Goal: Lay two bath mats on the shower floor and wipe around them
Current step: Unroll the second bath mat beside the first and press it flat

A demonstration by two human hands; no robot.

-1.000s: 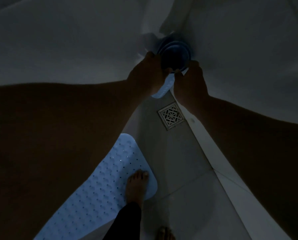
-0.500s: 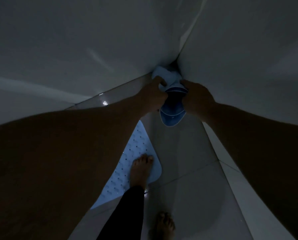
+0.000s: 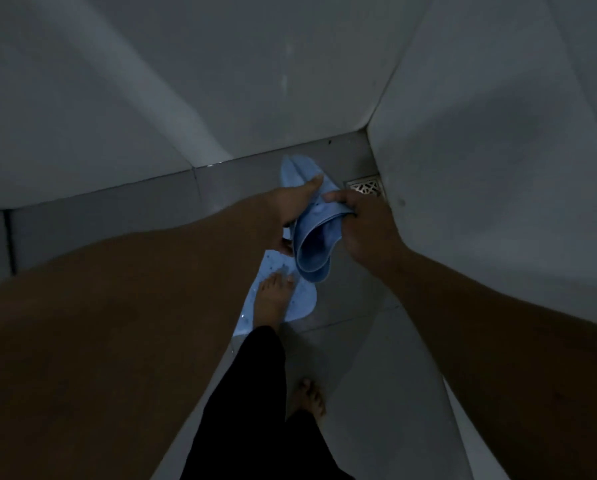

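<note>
The rolled bath mat (image 3: 312, 233), pale blue and curled into a loose tube, is hanging in the air above the shower floor (image 3: 352, 358), near the far corner where the two walls are meeting. The left hand (image 3: 290, 211) is gripping the mat's left side, thumb lying along the upper fold, while the right hand (image 3: 363, 223) is pinching the right edge with curled fingers. The mat's open lower end is drooping toward the floor, and its upper tip is pointing at the base of the far wall (image 3: 221, 81). A second bath mat (image 3: 300, 303) is lying flat on the floor just below, its rounded far end showing and the rest hidden under the left forearm. A bare foot (image 3: 273, 299) is standing on that flat mat, and the other foot (image 3: 309, 396) is resting on bare tile nearer the camera. The floor drain (image 3: 364, 187) is sitting tight against the right wall (image 3: 498, 168), just beyond the right hand. Open tile is running between the flat mat's right edge and the right wall.
</note>
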